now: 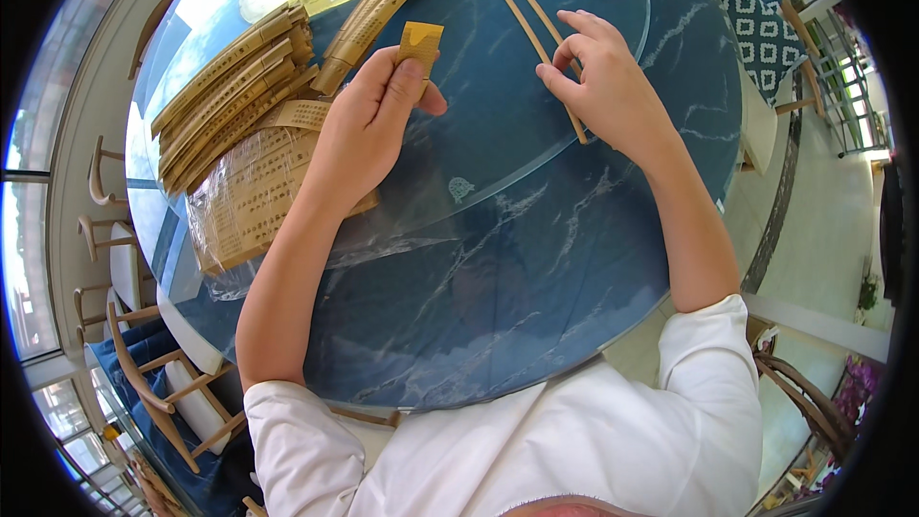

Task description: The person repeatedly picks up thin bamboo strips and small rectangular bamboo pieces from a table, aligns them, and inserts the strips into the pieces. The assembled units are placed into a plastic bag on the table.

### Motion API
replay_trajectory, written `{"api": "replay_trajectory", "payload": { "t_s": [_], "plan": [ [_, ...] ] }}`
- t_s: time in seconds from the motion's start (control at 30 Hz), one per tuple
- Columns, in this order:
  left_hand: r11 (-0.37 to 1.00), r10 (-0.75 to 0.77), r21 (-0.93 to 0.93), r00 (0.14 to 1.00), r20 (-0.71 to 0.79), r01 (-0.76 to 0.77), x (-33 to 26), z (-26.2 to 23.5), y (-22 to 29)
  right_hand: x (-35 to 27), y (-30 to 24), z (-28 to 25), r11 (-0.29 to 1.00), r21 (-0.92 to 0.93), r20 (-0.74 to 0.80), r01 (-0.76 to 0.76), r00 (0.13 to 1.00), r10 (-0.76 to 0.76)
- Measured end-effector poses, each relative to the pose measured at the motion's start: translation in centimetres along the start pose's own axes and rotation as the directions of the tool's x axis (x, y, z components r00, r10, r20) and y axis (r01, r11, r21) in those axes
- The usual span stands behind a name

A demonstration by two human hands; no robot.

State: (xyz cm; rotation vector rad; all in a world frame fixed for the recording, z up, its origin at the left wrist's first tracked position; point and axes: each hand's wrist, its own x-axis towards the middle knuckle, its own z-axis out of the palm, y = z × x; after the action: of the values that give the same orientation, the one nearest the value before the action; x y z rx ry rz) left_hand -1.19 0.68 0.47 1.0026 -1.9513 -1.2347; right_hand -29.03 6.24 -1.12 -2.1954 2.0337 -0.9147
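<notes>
My left hand (375,107) is closed on a yellow-brown paper sleeve (421,38), its thumb pressed flat against the front. One end of the sleeve stands up above the fingers; the palm hides the rest. To the right, a pair of wooden chopsticks (525,23) lies slantwise over the glass. My right hand (595,77) is curled over their lower part, with thumb and index finger at the sticks and the other fingers lifted. Beside my left hand are a pile of printed brown paper sleeves (235,86) and a clear-wrapped pack of them (254,191).
More long printed sleeves (383,10) lie at the far side. All this rests on a round blue marble-patterned table (479,306) with a glass turntable (536,168). Wooden chairs (158,373) stand at the left. A patterned cloth (751,24) hangs beyond the right edge.
</notes>
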Motion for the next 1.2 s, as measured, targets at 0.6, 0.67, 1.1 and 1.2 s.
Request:
{"api": "replay_trajectory", "payload": {
  "t_s": [0.6,0.67,1.1,1.2],
  "plan": [
    [0.999,-0.026,-0.032,0.998,0.057,0.028,-0.1,0.0,-0.1,1.2,4.1,-7.2,-0.006,1.0,-0.028,0.028,0.956,-0.291],
    [0.998,-0.058,0.008,0.995,0.077,0.058,-0.2,0.0,0.4,0.9,4.4,-7.5,0.154,0.974,-0.131,0.166,0.968,-0.213],
    [0.999,-0.028,0.043,0.996,0.089,0.025,-0.2,0.2,0.0,0.6,4.4,-6.7,0.107,0.965,-0.244,0.238,0.969,0.043],
    [1.0,-0.004,-0.002,0.996,0.084,0.004,-0.3,0.3,-0.1,0.7,3.5,-5.8,0.131,0.967,-0.223,0.217,0.974,0.033]
  ]
}}
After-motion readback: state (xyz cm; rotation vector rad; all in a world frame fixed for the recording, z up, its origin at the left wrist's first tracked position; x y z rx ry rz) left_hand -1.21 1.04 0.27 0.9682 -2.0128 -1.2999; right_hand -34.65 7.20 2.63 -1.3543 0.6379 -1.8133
